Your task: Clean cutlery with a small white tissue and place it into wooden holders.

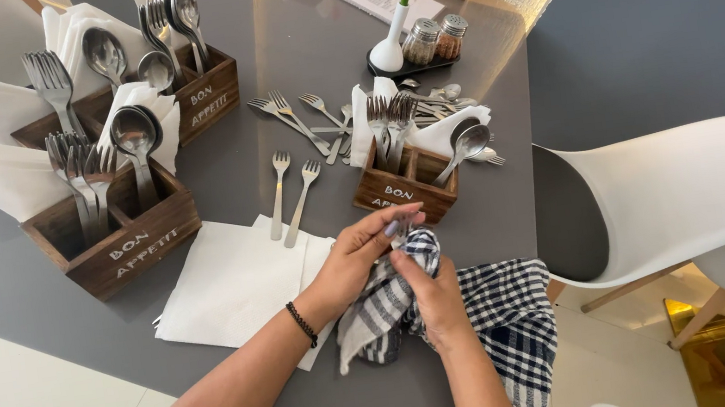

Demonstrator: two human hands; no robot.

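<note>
My left hand (358,255) and my right hand (432,295) meet over the near edge of a grey table (264,160). Both grip a blue and white checked cloth (509,324) bunched between them; its loose end hangs off the table edge. A small piece of cutlery seems wrapped in the cloth near my fingertips, mostly hidden. Just beyond my hands stands a small wooden cutlery box (405,184) with forks and a spoon. Two forks (292,199) lie on white paper napkins (233,281) to the left.
Two larger wooden boxes (119,235) (198,90) with forks, spoons and napkins stand at left. Loose forks and spoons (324,120) lie mid-table, near a white vase (388,46) and two shakers (437,38). A white chair (669,191) sits at right.
</note>
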